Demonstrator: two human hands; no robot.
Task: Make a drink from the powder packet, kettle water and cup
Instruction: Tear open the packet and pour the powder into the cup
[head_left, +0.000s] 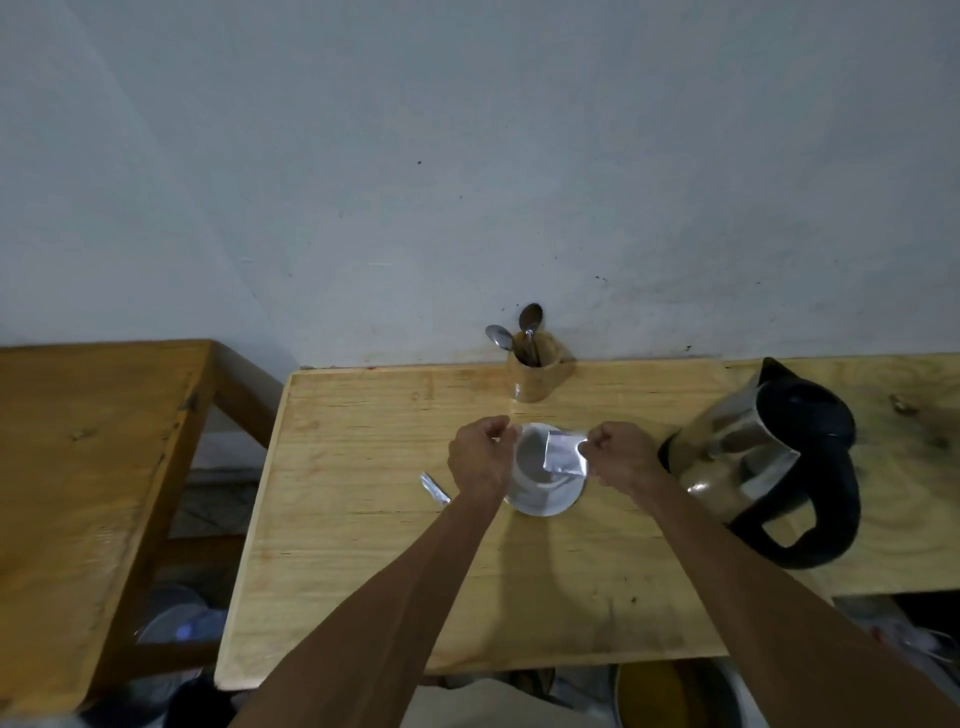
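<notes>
A white cup (530, 457) stands on a white saucer (550, 501) in the middle of the wooden table (363, 545). My right hand (621, 457) pinches a silver powder packet (563, 453) by its right edge and holds it tilted over the cup. My left hand (480, 457) rests against the cup's left rim with its fingers curled around it. A torn silver strip (435, 488) lies on the table left of my left wrist. The steel kettle (748, 457) with a black handle and lid stands to the right of the saucer.
A wooden holder (537, 371) with two spoons (530, 325) stands at the back edge by the wall. A second, darker wooden table (88, 467) is to the left across a gap. Bowls and clutter lie on the floor below.
</notes>
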